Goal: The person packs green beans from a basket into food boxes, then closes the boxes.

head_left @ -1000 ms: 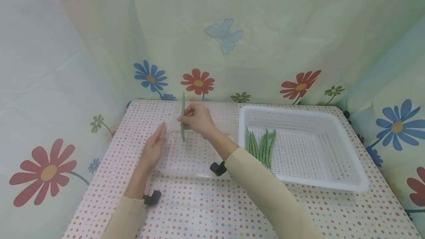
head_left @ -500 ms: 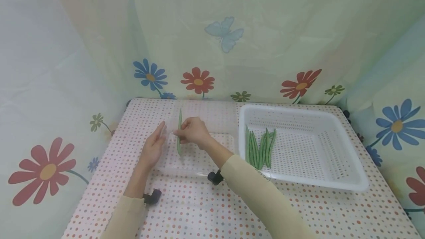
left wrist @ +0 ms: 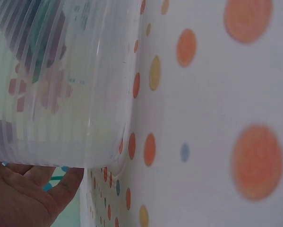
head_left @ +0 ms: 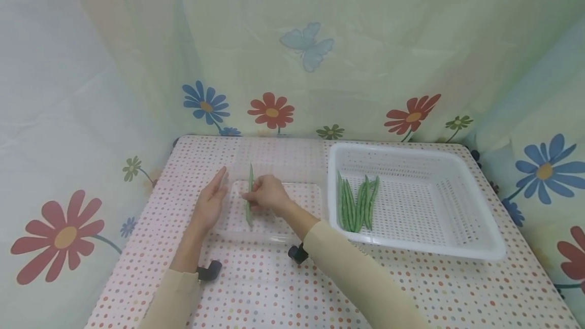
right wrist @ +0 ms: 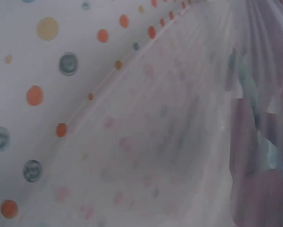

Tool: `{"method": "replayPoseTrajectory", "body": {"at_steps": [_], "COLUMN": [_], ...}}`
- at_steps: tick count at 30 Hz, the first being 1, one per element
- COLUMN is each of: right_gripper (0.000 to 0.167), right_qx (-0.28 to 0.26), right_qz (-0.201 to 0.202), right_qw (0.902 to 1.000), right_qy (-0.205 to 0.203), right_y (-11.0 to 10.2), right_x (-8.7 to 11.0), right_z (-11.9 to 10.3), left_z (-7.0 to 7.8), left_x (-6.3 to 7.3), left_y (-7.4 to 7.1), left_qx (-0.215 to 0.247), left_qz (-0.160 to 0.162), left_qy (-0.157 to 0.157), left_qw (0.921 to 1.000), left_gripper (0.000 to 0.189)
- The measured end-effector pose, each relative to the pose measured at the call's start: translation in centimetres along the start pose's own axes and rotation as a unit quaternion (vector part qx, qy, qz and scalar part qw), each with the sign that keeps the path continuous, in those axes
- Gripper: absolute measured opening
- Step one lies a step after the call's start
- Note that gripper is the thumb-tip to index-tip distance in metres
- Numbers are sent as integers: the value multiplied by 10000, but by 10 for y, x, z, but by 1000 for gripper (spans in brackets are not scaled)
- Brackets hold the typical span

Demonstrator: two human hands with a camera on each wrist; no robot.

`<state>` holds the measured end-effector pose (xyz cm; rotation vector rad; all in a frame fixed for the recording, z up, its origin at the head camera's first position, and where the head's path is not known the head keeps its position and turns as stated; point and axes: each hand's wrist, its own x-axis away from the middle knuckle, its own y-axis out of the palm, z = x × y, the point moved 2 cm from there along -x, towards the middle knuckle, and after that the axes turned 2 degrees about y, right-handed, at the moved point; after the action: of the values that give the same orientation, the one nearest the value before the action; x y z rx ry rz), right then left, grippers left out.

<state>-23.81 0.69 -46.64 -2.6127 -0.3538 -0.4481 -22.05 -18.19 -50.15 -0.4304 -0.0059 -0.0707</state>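
A single green bean [head_left: 251, 177] is pinched between the thumb and fingers of my right hand [head_left: 270, 195], low within the clear plastic container [head_left: 303, 202]. It points away from me, lengthwise. My left hand [head_left: 210, 202] lies along the container's left side, fingers fairly straight. The left wrist view has this hand [left wrist: 25, 196] at the ribbed, see-through wall [left wrist: 51, 127]; whether all the fingers touch it I cannot tell. Through the clear plastic, the right wrist view dimly shows the right hand [right wrist: 261, 198] and the bean [right wrist: 247, 85].
To the right of the container stands a white perforated basket [head_left: 480, 207], with several green beans [head_left: 363, 204] along its left side. Both stand on a dotted tablecloth [head_left: 256, 288]. A clear lid-like sheet [head_left: 283, 151] lies behind the container. Flowered curtains [head_left: 365, 55] surround the table.
My right hand has lowered the green bean into the container and nearer to me, from above its back part. The left hand has stayed by the container's left side.
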Motion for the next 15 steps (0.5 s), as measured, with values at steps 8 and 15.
{"method": "replayPoseTrajectory", "body": {"at_steps": [8,15], "right_gripper": [47,39], "right_qx": [435,888], "right_qz": [8,-216], "right_qw": [9990,9952], "right_qy": [-60,-345], "right_y": [5,10], "right_x": [-2,-2], "right_z": [11,13], "left_z": [3,3], "left_x": [1,3], "left_y": [0,0], "left_qx": [-3,-12], "left_qz": [-21,24], "left_qy": [7,72], "left_qw": [10000,10000], "left_gripper": [53,53]}}
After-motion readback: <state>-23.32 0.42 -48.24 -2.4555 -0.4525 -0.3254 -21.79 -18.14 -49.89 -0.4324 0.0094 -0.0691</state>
